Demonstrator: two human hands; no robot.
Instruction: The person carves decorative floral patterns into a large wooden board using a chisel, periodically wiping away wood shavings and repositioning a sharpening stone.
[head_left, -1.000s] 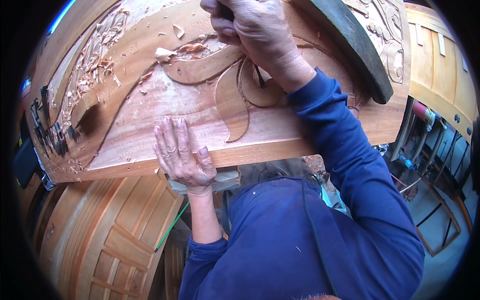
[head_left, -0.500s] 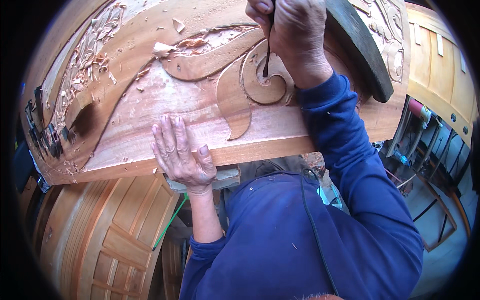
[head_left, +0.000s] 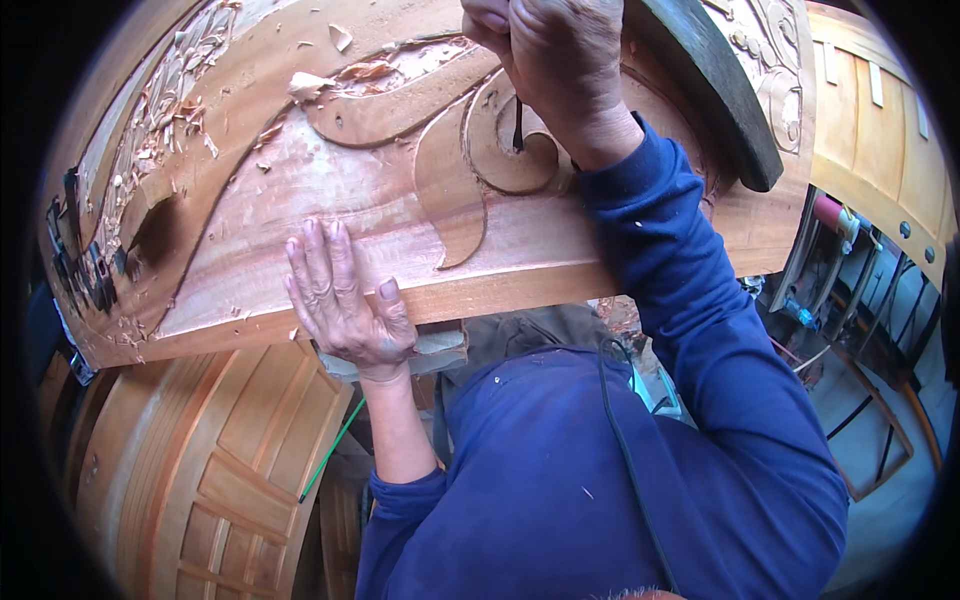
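My right hand (head_left: 565,65) is closed around a carving chisel (head_left: 518,128) at the top of the view. The fingers hide its upper part. Its thin dark shaft points down, with the tip inside the curl of a raised scroll (head_left: 535,175). The scroll belongs to a large carved wooden board (head_left: 250,240) with leaf and vine shapes in relief. On the board's near edge rests my left hand (head_left: 350,305), its fingers stretched out flat and holding nothing. A raised leaf point (head_left: 462,225) lies between the two hands.
A dark curved wooden block (head_left: 715,100) lies on the board beside my right forearm. Wood shavings (head_left: 190,90) and several dark tools (head_left: 85,260) are at the left. Panelled doors stand lower left (head_left: 250,480) and far right (head_left: 870,130).
The board and both hands appear slightly further left and higher in the picture. My right hand has tilted a little leftward, the chisel tip staying within the scroll. My left hand keeps its place on the edge.
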